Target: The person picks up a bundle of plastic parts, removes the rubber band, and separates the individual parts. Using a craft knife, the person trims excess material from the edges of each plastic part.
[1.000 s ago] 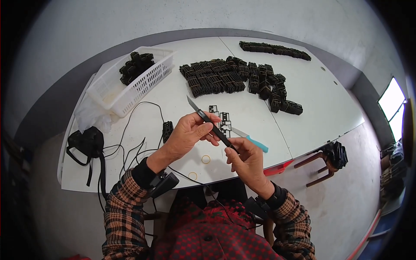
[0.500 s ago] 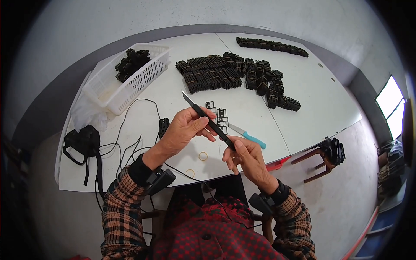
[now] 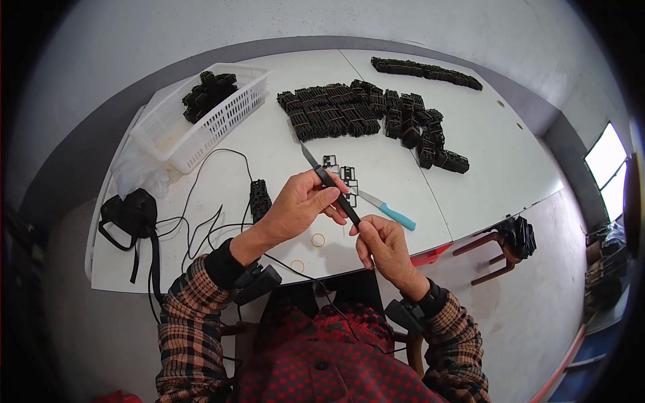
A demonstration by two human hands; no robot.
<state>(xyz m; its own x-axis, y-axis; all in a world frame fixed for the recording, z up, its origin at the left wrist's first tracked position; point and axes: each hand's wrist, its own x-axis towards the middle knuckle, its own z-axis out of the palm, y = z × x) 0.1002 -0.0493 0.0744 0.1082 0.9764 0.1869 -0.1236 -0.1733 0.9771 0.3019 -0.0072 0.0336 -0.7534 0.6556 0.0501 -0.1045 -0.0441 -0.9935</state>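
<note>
A black-handled utility knife (image 3: pixel 349 210) is held in the air over the near part of the table, its bare blade pointing up and to the left. Around the middle of its handle, close to the blade, my left hand (image 3: pixel 295 207) is closed. The fingers of my right hand (image 3: pixel 388 250) pinch the handle's rear end. Behind the knife, some small black plastic frame parts (image 3: pixel 347 173) lie on the table, partly hidden by my left fingers. A second knife with a teal handle (image 3: pixel 396 216) lies just beyond my right hand. One black bundle (image 3: pixel 259 199) sits beside my left hand.
Banded black bundles (image 3: pixel 329 113) fill the table's middle back, with a long row (image 3: pixel 426 72) farther off. A white basket (image 3: pixel 222 121) holds more. At left are a black pouch (image 3: pixel 134 215) and loose cables (image 3: pixel 191 232). Rubber bands (image 3: pixel 318 240) lie near the front edge.
Both hands have shifted slightly to the right with the utility knife. My right fingers have drawn in closer around the handle's end. The view has shifted a little too.
</note>
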